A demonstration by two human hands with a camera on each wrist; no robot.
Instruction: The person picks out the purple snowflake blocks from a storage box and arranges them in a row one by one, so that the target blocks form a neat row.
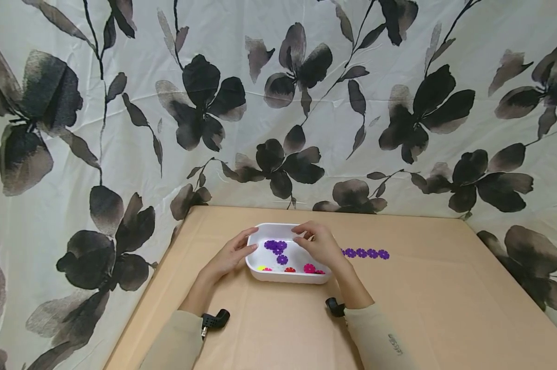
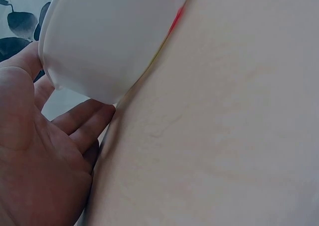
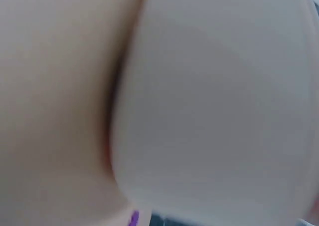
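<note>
A white plastic tub (image 1: 285, 278) stands on the table with small flower-shaped pieces inside. Purple flower pieces (image 1: 275, 245) cluster at its left, and another purple one (image 1: 282, 260) lies just below them. Along the near wall lie a yellow piece (image 1: 262, 267), a red one (image 1: 289, 270) and pink ones (image 1: 309, 268). My left hand (image 1: 229, 253) holds the tub's left end; in the left wrist view its fingers reach the wall and underside. Above the tub's right side hovers my right hand (image 1: 319, 244), fingers bent, with a gap between thumb and forefinger and nothing visible there.
A straight row of several purple flower pieces (image 1: 361, 253) lies on the table right of the tub, its left end hidden behind my right hand. Behind the tan table (image 1: 445, 298) hangs a flower-print cloth (image 1: 278, 103). The right wrist view is blurred, mostly tub wall.
</note>
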